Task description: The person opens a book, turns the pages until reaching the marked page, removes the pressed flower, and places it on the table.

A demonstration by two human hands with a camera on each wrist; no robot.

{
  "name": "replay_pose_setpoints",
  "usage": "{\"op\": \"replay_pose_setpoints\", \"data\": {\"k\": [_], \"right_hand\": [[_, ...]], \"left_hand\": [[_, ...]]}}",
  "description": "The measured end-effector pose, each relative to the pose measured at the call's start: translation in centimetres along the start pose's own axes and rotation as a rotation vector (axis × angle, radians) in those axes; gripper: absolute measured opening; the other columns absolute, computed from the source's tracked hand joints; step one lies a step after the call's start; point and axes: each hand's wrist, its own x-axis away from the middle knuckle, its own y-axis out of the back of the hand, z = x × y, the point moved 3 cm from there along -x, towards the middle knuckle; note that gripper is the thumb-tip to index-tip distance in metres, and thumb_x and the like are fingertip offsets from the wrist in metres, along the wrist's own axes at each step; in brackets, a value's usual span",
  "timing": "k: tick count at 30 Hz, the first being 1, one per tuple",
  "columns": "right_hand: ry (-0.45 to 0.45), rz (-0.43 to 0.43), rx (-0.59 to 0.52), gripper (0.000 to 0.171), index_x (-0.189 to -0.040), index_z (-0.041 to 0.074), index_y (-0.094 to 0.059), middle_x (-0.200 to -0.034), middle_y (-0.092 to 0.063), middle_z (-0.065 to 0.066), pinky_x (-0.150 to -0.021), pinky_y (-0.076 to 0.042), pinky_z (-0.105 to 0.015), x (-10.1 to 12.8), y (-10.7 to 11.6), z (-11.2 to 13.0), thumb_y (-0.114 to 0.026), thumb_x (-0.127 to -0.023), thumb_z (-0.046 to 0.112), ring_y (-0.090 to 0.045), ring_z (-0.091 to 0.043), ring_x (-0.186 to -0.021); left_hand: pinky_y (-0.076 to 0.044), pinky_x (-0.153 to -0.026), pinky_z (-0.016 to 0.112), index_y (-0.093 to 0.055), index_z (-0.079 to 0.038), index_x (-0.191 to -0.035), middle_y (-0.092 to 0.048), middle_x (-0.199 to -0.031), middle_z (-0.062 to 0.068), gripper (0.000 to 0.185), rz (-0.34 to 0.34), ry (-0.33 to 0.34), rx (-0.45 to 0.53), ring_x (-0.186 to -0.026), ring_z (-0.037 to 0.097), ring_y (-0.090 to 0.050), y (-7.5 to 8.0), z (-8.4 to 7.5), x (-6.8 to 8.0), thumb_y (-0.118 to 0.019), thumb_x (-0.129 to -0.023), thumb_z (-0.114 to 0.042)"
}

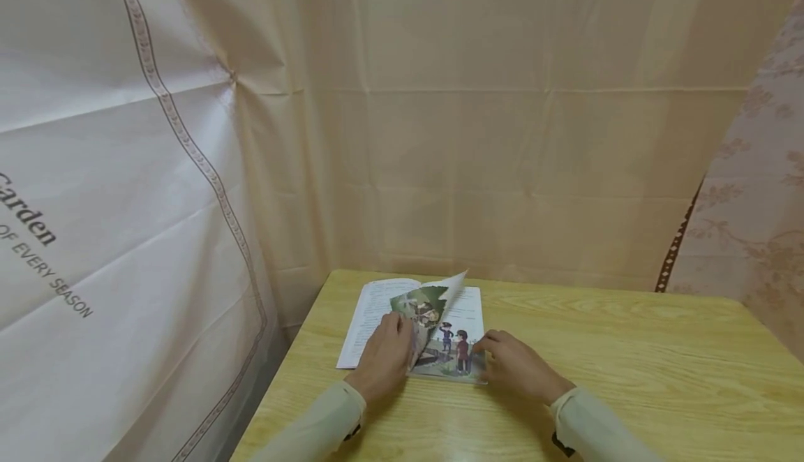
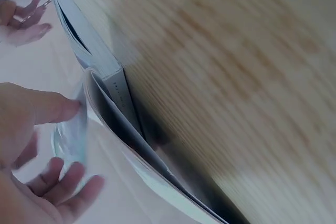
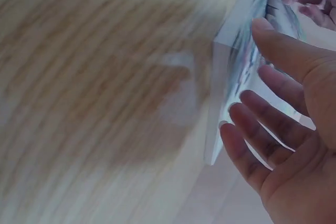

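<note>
Sleeves [image 1: 314,423] come in first at the bottom of the head view, pale cuffs on both your forearms over the near edge of the table [image 1: 628,350].

Table is light wood, pushed into a corner of hanging cloth [image 1: 502,134]; a printed sheet [image 1: 94,204] hangs on its left side.

Book [image 1: 461,308] lies open and flat toward the table's far left corner, text pages up, near its left edge.

One illustrated page [image 1: 430,308] stands curled up over the middle of the book, its top corner bent and free.

Your left hand [image 1: 386,354] rests on the left half, fingers fairly straight, thumb [image 2: 52,106] pressing against the lifted page; it pinches nothing that I can see. The left wrist view shows the loose leaves bowing away from the spine.

Your right hand [image 1: 518,364] sits at the book's near right corner, fingers [image 3: 262,129] spread and nearly straight, tips touching the page edges, no grip.

Risks, as I judge them:
- The curled page could crease or tear near the spine if your left thumb pushes it sideways instead of letting it roll over.
- With neither hand gripping, the page may spring back.
- Extra leaves could come up with it; they already fan apart.
- The book sits near the left edge, so a hard push leftward might slide it off.
</note>
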Motion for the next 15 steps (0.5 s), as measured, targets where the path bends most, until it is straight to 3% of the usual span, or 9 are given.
{"op": "replay_pose_setpoints", "data": {"k": [3,6,11,15], "right_hand": [[0.008,0.019,0.041,0.037,-0.107,0.012,-0.076,-0.108,-0.066,0.0,-0.088,-0.055,-0.042,0.07,-0.39,-0.24,-0.09,-0.079,0.031,-0.062,-0.02,-0.099],[0.022,0.015,0.058,0.032,-0.103,0.013,-0.077,-0.107,-0.067,0.001,-0.088,-0.055,-0.042,0.09,-0.44,-0.34,-0.09,-0.079,0.03,-0.062,-0.02,-0.099],[0.069,0.01,0.057,0.022,-0.096,0.016,-0.078,-0.103,-0.07,0.003,-0.088,-0.055,-0.041,0.05,-0.29,-0.38,-0.088,-0.08,0.027,-0.062,-0.019,-0.098],[0.115,0.002,0.048,0.009,-0.095,0.014,-0.08,-0.099,-0.071,0.005,-0.085,-0.056,-0.038,0.03,-0.17,-0.3,-0.083,-0.086,0.015,-0.062,-0.015,-0.094]], "left_hand": [[-0.047,-0.079,0.036,-0.062,-0.012,-0.101,-0.054,-0.103,0.007,0.007,-0.008,-0.062,0.003,-0.094,0.023,-0.049,0.01,0.05,-0.1,-0.063,-0.096,-0.008],[-0.047,-0.088,0.038,-0.069,-0.017,-0.102,-0.06,-0.108,0.005,0.012,0.035,-0.092,0.025,-0.102,0.024,-0.052,-0.15,0.14,0.0,-0.067,-0.095,-0.007],[-0.046,-0.099,0.039,-0.071,-0.018,-0.105,-0.063,-0.11,-0.001,0.013,0.118,-0.076,0.075,-0.105,0.021,-0.055,-0.34,0.23,0.34,-0.066,-0.096,-0.009],[-0.042,-0.109,0.043,-0.07,-0.017,-0.111,-0.064,-0.116,0.0,0.017,0.167,-0.064,0.098,-0.108,0.021,-0.056,-0.3,0.15,0.53,-0.065,-0.097,-0.009]]}}
